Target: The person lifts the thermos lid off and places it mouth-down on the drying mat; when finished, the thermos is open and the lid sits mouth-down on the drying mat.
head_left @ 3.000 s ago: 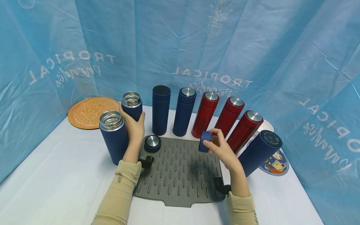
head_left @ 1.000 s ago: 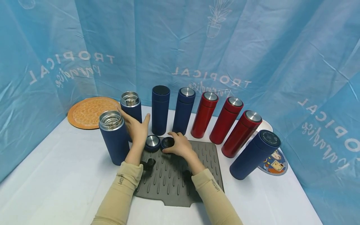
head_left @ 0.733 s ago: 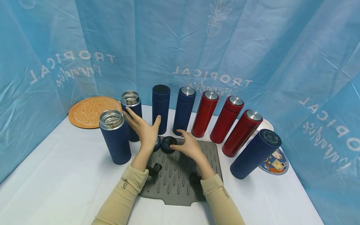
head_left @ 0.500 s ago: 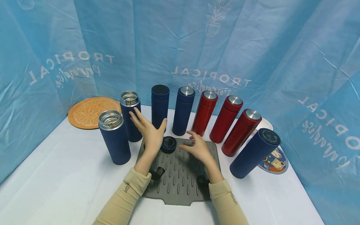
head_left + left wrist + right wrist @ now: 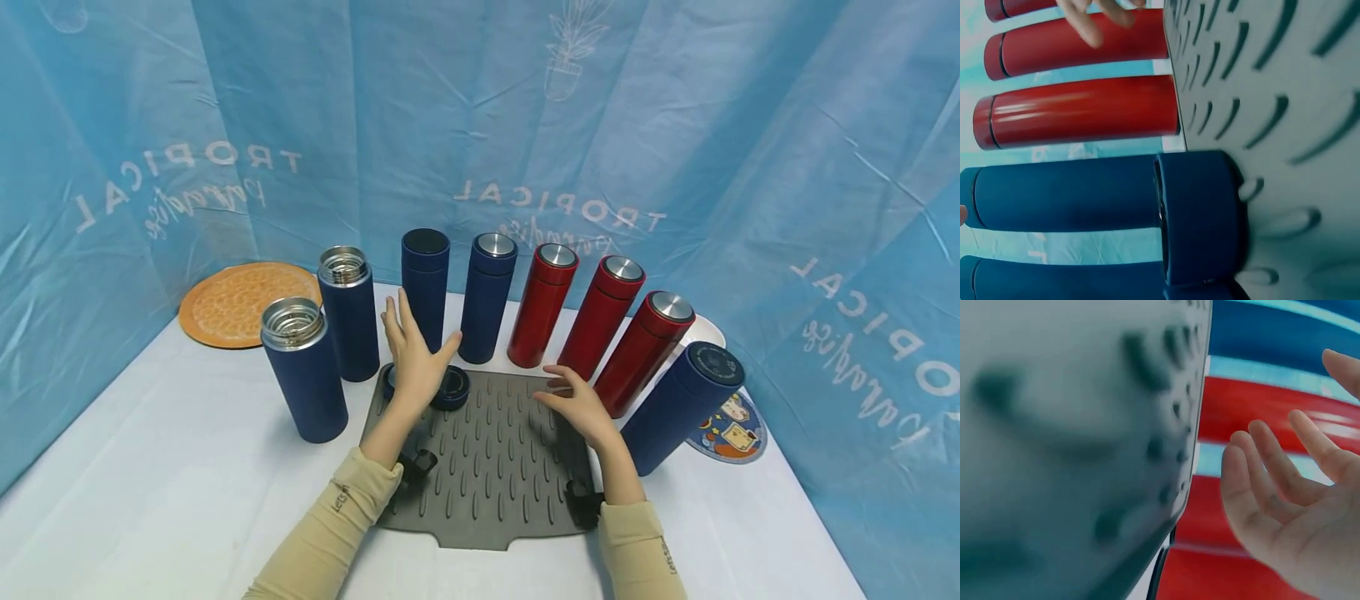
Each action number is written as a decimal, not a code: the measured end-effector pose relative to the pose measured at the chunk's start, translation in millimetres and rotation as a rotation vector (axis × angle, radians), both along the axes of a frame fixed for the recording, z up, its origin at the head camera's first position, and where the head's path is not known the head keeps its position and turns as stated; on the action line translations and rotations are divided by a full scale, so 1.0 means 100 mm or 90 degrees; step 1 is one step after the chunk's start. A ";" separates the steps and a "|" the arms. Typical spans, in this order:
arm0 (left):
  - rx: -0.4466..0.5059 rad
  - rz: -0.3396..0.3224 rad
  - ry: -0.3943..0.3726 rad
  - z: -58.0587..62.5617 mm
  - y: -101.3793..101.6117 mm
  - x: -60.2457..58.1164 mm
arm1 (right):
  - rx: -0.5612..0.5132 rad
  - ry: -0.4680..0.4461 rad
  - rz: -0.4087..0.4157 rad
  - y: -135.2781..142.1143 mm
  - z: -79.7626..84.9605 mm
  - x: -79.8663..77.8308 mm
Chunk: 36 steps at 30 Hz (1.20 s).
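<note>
My left hand [image 5: 416, 362] hovers over the grey ridged mat's left side with fingers spread, holding nothing. Below it sits a dark-topped blue flask lid [image 5: 452, 388], also seen side-on as a blue lid [image 5: 1200, 219] in the left wrist view. A second lid [image 5: 387, 379] is mostly hidden by that hand. To the left stand two uncapped blue flasks, the nearer flask [image 5: 303, 375] and the rear flask [image 5: 348, 321], steel threads showing. Over the mat's right side, my right hand [image 5: 583, 408] is empty, its fingers loosely bent near the red flasks.
Capped blue flasks [image 5: 487, 300] and red flasks [image 5: 542, 308] curve behind the grey mat [image 5: 480, 467]. Another blue flask [image 5: 675, 408] stands at right, before a patterned round mat [image 5: 731, 429]. An orange round mat [image 5: 247, 304] lies at back left.
My right hand set the blue lid on the mat beside the other lid, let go and moved right. My left hand released the rear uncapped flask and moved right over the lids.
</note>
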<state>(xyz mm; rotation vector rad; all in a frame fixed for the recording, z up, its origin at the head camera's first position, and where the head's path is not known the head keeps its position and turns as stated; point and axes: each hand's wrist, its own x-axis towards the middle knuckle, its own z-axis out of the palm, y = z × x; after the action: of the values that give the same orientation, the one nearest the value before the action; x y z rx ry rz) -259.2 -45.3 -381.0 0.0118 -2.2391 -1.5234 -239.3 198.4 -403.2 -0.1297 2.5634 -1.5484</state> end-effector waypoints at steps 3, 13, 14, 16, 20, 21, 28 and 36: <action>-0.004 -0.005 -0.002 -0.01 -0.04 -0.04 | -0.002 -0.009 -0.012 0.12 -0.12 -0.04; -0.003 -0.034 0.008 -0.05 -0.18 -0.23 | 0.017 -0.013 -0.018 0.25 -0.14 -0.01; -0.002 -0.034 0.005 -0.04 -0.20 -0.26 | 0.023 -0.013 -0.021 0.26 -0.14 -0.01; -0.002 -0.034 -0.004 -0.03 -0.21 -0.31 | 0.026 -0.015 -0.025 0.27 -0.15 -0.01; 0.007 -0.041 -0.029 -0.01 -0.24 -0.44 | 0.020 -0.022 -0.027 0.27 -0.10 0.01; 0.013 -0.045 -0.033 -0.01 -0.25 -0.47 | 0.019 -0.024 -0.025 0.26 -0.07 0.03; 0.032 -0.049 -0.043 0.01 -0.30 -0.65 | 0.021 -0.033 -0.015 0.14 0.15 0.16; 0.025 -0.037 -0.059 0.00 -0.29 -0.75 | 0.025 -0.027 -0.016 0.12 0.15 0.18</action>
<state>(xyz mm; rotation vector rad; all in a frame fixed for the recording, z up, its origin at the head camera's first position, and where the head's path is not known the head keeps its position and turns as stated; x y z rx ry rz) -333.8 -74.5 -381.3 0.0290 -2.2991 -1.6293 -221.0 210.6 -387.7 -0.0594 2.5699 -1.4913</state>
